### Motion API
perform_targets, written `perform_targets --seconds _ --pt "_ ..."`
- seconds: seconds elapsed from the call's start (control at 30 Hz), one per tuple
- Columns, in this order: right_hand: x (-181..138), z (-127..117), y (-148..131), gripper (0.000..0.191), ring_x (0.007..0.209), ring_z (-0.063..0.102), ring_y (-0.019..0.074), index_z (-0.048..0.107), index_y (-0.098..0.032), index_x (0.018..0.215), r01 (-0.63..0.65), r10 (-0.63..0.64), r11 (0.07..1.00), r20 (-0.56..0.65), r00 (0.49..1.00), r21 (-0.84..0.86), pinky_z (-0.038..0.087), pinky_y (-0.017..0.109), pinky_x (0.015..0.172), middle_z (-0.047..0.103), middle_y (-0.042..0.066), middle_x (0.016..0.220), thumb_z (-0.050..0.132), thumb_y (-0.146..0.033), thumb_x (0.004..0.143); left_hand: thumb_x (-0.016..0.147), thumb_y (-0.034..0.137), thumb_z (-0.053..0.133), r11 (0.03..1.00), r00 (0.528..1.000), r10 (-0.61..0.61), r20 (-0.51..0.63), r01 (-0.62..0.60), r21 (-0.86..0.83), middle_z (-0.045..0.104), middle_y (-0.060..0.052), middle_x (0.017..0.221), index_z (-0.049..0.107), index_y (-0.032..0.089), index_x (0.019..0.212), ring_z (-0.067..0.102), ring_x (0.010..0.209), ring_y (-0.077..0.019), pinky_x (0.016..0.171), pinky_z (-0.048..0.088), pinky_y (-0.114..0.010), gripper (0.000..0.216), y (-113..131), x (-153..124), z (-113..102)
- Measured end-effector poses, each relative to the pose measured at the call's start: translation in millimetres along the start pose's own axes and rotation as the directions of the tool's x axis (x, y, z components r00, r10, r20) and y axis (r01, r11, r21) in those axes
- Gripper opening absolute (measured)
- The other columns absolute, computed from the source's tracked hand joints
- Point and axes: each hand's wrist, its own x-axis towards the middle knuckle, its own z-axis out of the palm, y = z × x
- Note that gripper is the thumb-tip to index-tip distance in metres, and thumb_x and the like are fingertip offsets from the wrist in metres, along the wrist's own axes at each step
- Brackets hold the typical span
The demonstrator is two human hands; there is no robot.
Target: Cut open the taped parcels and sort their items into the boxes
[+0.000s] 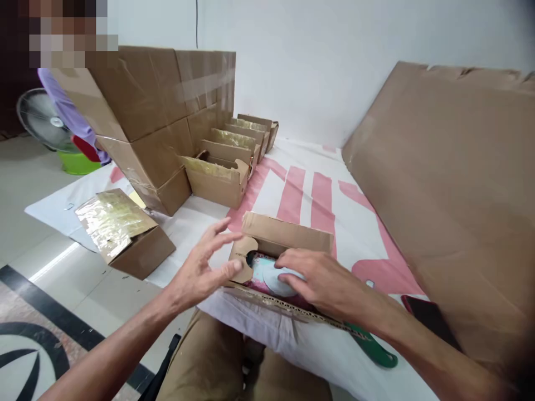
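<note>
A small open cardboard box (288, 236) sits in front of me at the table's edge, with its rear flap raised. Inside lies a smooth, rounded light-blue item (276, 280), its kind unclear, over something pink and patterned. My right hand (311, 275) reaches into the box, its thumb and fingers curled on the light-blue item and covering its right part. Just left of the box, my left hand (209, 264) is open with fingers apart, its thumb by the notched side flap (246, 260). It holds nothing.
Large taped cartons (142, 94) are stacked at the left, beside a row of small open boxes (215, 181). A taped box (125, 234) lies nearer. A big cardboard sheet (455, 184) fills the right. A green handle (374, 348) and a dark phone-like object (430, 317) lie near my right forearm.
</note>
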Motion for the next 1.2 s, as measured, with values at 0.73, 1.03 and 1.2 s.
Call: perform_targets --seconds 0.73,1.03,1.2 --pt "8 32 -8 0.058 0.126 0.064 0.0326 0.063 -0.02 0.132 -0.213 0.23 0.973 -0.307 0.924 0.089 0.048 0.048 0.109 0.07 0.012 0.136 0.069 -0.032 0.076 0.068 0.017 0.058 0.978 0.965 -0.174 -0.196 0.192 0.078 0.065 -0.016 0.143 0.061 0.019 0.138 0.06 0.134 -0.0378 0.115 0.047 -0.055 0.07 -21 -41 61" --pt "-31 -17 -17 0.059 0.095 0.073 0.0248 0.065 -0.02 0.126 0.025 0.294 0.856 -0.526 0.798 0.517 0.06 0.036 0.083 0.078 0.008 0.111 0.078 -0.042 0.074 0.075 0.029 0.07 0.998 0.976 -0.014 -0.218 0.028 0.058 0.047 -0.019 0.16 0.048 0.018 0.151 0.04 0.152 -0.0396 0.124 0.032 -0.059 0.079 9 -36 34" --pt "-34 -64 -72 0.052 0.106 0.07 0.028 0.069 -0.022 0.126 0.171 -0.141 0.985 -0.534 0.833 0.007 0.054 0.044 0.098 0.077 0.008 0.117 0.073 -0.026 0.075 0.07 0.049 0.089 0.976 0.99 0.137 0.041 -0.128 -0.175 0.032 -0.017 0.17 0.015 0.029 0.167 0.04 0.152 -0.0406 0.115 0.048 -0.052 0.124 57 -25 8"
